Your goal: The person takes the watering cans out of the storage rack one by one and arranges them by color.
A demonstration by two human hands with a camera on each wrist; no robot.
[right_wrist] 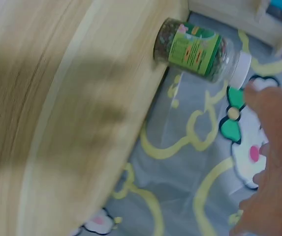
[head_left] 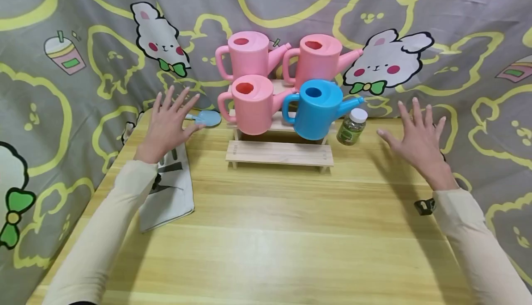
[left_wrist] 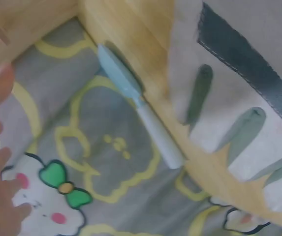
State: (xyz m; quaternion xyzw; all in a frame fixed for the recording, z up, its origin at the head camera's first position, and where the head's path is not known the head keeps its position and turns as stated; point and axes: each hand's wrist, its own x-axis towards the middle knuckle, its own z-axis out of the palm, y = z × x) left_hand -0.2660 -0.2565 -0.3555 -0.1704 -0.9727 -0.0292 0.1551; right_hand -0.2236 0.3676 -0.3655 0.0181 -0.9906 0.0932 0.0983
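My left hand [head_left: 168, 122] is held over the table's left side with fingers spread and nothing in it. Close by lie a small blue trowel [head_left: 208, 118] with a pale handle and a folded pair of grey-white work gloves [head_left: 176, 198], partly hidden under the wrist. On the right, my right hand [head_left: 420, 145] hovers with fingers spread, holding nothing. Nearest to it stands a clear jar [head_left: 351, 129] with a white lid and green label. Between the hands are a blue watering can [head_left: 316, 111] and a salmon-pink watering can [head_left: 253, 108] on a wooden stepped rack [head_left: 278, 152].
Two more pink watering cans, one lighter [head_left: 249, 57] and one deeper pink [head_left: 317, 60], stand on the rack's upper step. The rack's lowest step is bare wood. A grey cartoon-print curtain [head_left: 291, 0] hangs behind and beside the wooden table [head_left: 266, 240].
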